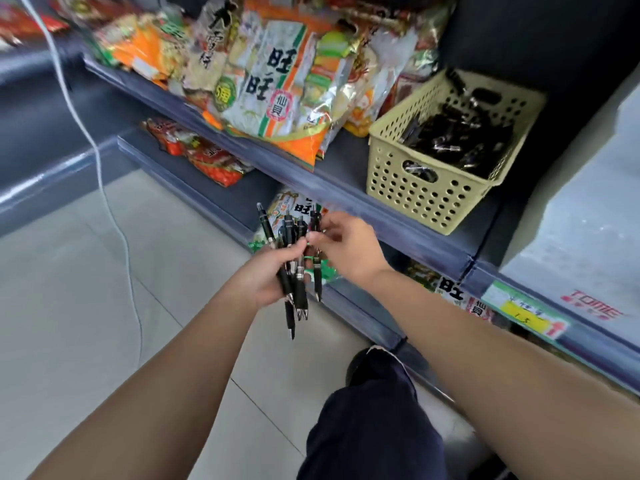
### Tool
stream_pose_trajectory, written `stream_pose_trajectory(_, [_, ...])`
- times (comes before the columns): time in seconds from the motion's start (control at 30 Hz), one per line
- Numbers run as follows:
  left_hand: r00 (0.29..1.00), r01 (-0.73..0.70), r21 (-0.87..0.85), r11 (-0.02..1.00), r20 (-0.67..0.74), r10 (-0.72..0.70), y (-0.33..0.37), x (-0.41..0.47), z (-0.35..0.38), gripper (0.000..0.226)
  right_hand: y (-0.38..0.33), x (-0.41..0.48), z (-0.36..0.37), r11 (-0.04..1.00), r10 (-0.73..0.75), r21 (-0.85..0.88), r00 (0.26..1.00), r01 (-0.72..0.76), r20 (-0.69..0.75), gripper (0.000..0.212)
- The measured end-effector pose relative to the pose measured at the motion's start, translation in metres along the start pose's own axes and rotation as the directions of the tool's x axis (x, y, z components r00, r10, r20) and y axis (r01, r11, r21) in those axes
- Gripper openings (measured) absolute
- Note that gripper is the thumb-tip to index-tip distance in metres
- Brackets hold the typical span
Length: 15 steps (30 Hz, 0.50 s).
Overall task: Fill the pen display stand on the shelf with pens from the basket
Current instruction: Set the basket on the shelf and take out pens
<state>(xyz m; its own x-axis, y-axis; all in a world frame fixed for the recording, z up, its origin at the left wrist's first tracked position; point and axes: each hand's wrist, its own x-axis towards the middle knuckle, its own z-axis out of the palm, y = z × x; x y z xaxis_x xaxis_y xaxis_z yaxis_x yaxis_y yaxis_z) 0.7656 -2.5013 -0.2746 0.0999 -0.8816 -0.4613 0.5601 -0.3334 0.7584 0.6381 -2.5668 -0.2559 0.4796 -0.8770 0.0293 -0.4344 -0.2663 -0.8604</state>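
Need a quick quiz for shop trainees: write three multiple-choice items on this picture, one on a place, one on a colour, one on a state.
1. Where is the basket? A floor. B shelf, right of the snack bags. C lap.
2. What colour are the pens? A black. B red. C blue.
3. What is the left hand doing? A hanging empty. B lifting a bag. C gripping pens.
Key: 1 B, it stands on the shelf board; 2 A, every barrel is black; 3 C, fingers curl round a bunch.
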Motion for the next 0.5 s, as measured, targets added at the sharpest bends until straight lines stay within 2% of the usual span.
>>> stream_pose_trajectory(0.17, [0.990,-0.130,0.058,0.990,0.056,0.127,0.034,-0.027,0.061,0.004,-0.035,-0.006,-0.052,0.995,-0.034,0.091,0.987,0.050,-0.160,0.012])
stream_pose_trajectory(0.33, [0.968,-0.221,0.078,0.972,0.136,0.210,0.066,-0.041,0.126,0.025,-0.064,-0.010,-0.111,0.971,-0.079,0.196,0.958,0.136,-0.275,0.021])
stream_pose_trajectory(0.43, [0.959,-0.260,0.100,0.960,0.143,0.245,0.080,-0.048,0.169,0.013,-0.075,-0.012,-0.147,0.955,-0.086,0.242,0.939,0.174,-0.333,0.025])
stream_pose_trajectory(0.5, [0.958,-0.265,0.131,0.955,0.145,0.246,0.086,-0.049,0.196,0.014,-0.076,-0.012,-0.171,0.951,-0.090,0.245,0.924,0.191,-0.371,0.028])
